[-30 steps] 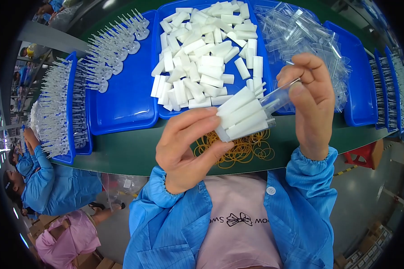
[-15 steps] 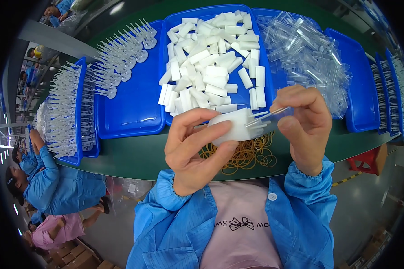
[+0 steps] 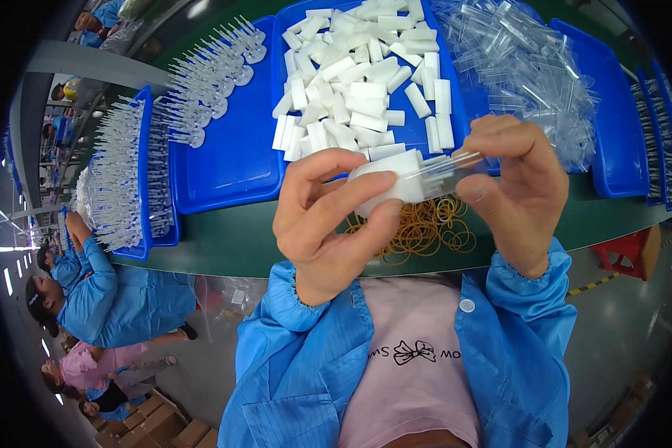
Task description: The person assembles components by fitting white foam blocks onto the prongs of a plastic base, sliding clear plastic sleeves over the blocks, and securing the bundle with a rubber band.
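Far left: a blue tray (image 3: 143,179) carries rows of clear plastic sticks (image 3: 119,179), standing on the green table (image 3: 231,239). Next to it, a second blue tray (image 3: 228,160) holds more of the same sticks (image 3: 213,63) along its upper left. Centre: a third blue tray (image 3: 287,45) is heaped with short white blocks (image 3: 358,82). In front of it, above the table edge, my left hand (image 3: 328,224) is clenched around a bundle of white blocks (image 3: 392,183), thumb on the near side, fingers wrapped over the top. Directly beneath, a loose pile of yellow rubber bands (image 3: 425,228) lies on the table. My right hand (image 3: 519,183) pinches a clear plastic tube (image 3: 448,166) between thumb and fingertips; the tube lies against the right end of the bundle, touching it. Behind the right hand sits a heap of clear plastic tubes (image 3: 530,67) on another blue tray (image 3: 612,157). Far right, further blue trays (image 3: 661,134), partly cut off.
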Demonstrator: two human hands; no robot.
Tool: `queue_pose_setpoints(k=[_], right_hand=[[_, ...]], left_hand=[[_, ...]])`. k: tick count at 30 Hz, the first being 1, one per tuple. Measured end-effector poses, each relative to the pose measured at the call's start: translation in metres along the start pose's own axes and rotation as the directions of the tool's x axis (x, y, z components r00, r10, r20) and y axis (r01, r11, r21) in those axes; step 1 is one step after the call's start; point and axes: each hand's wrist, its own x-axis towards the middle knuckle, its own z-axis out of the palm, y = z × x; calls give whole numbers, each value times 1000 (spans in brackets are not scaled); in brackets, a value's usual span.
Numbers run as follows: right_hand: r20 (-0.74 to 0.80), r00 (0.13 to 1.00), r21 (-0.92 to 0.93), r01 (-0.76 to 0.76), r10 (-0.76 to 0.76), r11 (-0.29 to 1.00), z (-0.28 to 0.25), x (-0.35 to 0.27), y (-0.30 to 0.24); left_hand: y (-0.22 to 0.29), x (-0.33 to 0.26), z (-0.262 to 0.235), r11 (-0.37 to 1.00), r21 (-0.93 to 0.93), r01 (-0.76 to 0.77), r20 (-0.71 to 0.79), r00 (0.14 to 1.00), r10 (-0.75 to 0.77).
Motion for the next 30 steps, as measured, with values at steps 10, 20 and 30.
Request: queue_pose_setpoints(k=[10, 20, 30], right_hand=[[-125, 988, 269, -55, 91, 962, 4, 0, 12], [-124, 991, -6, -42, 41, 999, -4, -13, 5], [-117, 990, -94, 74, -84, 993, -5, -19, -5]], left_hand=[[8, -1, 5, 715, -622, 319, -4, 912, -410], [-10, -14, -4, 672, -632, 384, 96, 900, -424], [1, -11, -5, 696, -606, 385, 188, 920, -344]])
